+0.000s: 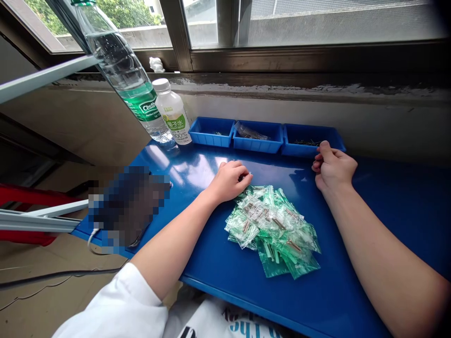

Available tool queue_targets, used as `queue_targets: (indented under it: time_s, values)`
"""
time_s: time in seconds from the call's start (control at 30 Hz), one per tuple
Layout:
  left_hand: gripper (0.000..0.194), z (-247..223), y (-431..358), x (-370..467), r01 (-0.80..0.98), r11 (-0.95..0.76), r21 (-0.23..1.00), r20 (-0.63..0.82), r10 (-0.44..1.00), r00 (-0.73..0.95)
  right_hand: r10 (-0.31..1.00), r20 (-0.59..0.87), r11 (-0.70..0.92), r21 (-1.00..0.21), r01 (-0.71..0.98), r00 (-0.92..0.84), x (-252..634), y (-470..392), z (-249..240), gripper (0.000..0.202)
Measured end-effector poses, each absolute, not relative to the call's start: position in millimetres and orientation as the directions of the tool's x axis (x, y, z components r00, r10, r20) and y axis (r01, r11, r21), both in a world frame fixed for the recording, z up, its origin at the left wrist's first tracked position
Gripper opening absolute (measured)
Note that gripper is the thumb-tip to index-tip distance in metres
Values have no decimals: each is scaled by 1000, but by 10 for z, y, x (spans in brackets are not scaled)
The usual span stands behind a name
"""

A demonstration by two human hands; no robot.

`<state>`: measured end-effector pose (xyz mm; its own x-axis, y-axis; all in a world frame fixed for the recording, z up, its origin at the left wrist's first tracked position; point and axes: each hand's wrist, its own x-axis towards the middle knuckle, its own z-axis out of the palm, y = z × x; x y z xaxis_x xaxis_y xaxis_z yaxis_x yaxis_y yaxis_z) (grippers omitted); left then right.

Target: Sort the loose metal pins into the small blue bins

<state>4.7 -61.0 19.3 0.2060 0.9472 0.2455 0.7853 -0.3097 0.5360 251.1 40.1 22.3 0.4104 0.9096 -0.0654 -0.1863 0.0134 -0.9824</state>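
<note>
At the front rim of the right blue bin [302, 149], my right hand [334, 165] is closed in a pinch, thumb against curled fingers. Whatever it may hold is too small to make out. Thin dark metal pieces [306, 142] lie in that bin. My left hand [230, 180] is over the blue table [197, 234], fingers curled inward, at the upper left edge of a pile of small plastic bags [271, 230]. Its palm side is hidden. The bags are clear and green, and several contain coppery screw-like pieces and pale strips.
Left of the right bin stand a middle blue bin [259, 145] with a clear bag inside and a left blue bin [211, 139] with small pieces. A large water bottle [123, 75] and a white bottle [172, 112] stand beside them. A pixelated object [128, 206] lies left.
</note>
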Motion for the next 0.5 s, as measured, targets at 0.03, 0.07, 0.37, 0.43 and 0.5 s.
queue_targets:
  time_s: [0.03,0.07,0.37,0.43,0.5]
  values:
    - [25,193,-612,47,785,-308,537,245,948,205,911,-61,15,-983,-181,407,2516,402,215,25]
    - [24,194,-614,47,785,-306,538,243,948,204,913,-57,16,-984,-175,403,2522,404,204,26]
    - [14,216,-612,47,778,-286,560,241,954,177,933,18,53,-995,-88,359,2523,423,129,26]
    - [13,210,-608,48,776,-288,562,247,953,176,935,41,65,-996,-56,352,2524,422,110,28]
    - [13,200,-605,47,772,-292,564,253,952,175,938,73,83,-996,-14,339,2531,416,81,30]
